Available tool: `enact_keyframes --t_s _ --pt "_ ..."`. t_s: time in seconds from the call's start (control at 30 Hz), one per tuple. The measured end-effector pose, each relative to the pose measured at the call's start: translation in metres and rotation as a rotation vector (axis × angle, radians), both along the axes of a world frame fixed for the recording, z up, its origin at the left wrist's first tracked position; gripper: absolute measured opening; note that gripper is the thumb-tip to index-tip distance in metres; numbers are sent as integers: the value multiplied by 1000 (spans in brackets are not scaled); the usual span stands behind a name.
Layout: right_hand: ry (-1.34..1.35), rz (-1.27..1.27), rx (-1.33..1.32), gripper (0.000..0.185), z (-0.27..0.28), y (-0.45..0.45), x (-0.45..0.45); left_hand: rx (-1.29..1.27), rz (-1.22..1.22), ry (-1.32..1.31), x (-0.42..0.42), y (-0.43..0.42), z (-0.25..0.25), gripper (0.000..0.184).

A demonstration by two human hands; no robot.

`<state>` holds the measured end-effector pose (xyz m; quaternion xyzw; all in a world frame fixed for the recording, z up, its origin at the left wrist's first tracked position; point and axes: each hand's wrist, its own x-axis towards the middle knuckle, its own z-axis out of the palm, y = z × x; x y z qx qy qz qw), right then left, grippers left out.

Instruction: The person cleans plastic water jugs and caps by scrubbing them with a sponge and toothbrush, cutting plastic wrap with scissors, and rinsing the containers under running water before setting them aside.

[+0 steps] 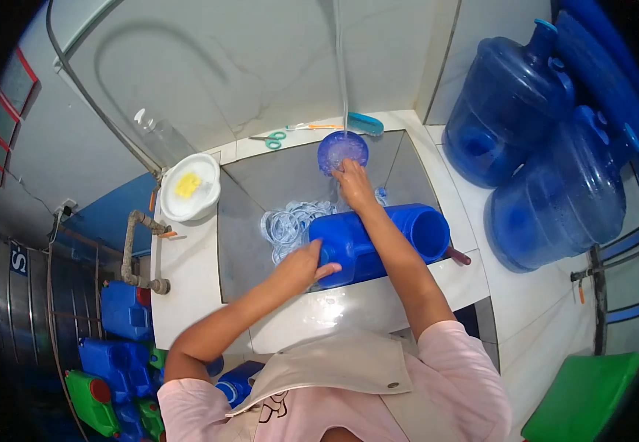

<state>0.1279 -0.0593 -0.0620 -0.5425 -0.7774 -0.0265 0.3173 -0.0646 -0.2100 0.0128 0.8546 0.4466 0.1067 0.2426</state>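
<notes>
A blue plastic water jug [375, 239] lies on its side across the front of the sink, its round open end facing right. My left hand [299, 267] is closed around the jug's left end, near the neck, thumb stretched along it. Reaching over the jug, my right hand [355, 183] grips the near rim of a small blue bowl [343, 151]. A thin stream of water [342, 81] runs down into the bowl, and the water in it bubbles. Under and left of the jug, a heap of pale blue plastic rings [290, 225] lies in the grey sink [242, 199].
A white basin [205, 191] with a yellow sponge [187, 184] stands left. Behind the sink lie green-handled scissors [274, 138] and a teal brush [366, 124]. Large blue water bottles [503, 110] stand right. A pipe [135, 247] rises at left; several jugs [124, 309] stand below.
</notes>
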Motion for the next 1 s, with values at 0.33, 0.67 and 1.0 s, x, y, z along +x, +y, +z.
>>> enact_keyframes --t_s 0.33,0.67,1.0 --pt "16 14 66 28 -1 10 1 380 -160 28 18 6 -21 34" --pt "1007 52 -930 20 32 90 20 147 -113 116 92 29 -32 21" --pt "693 -56 -528 37 99 60 110 303 87 141 -26 97 -32 28"
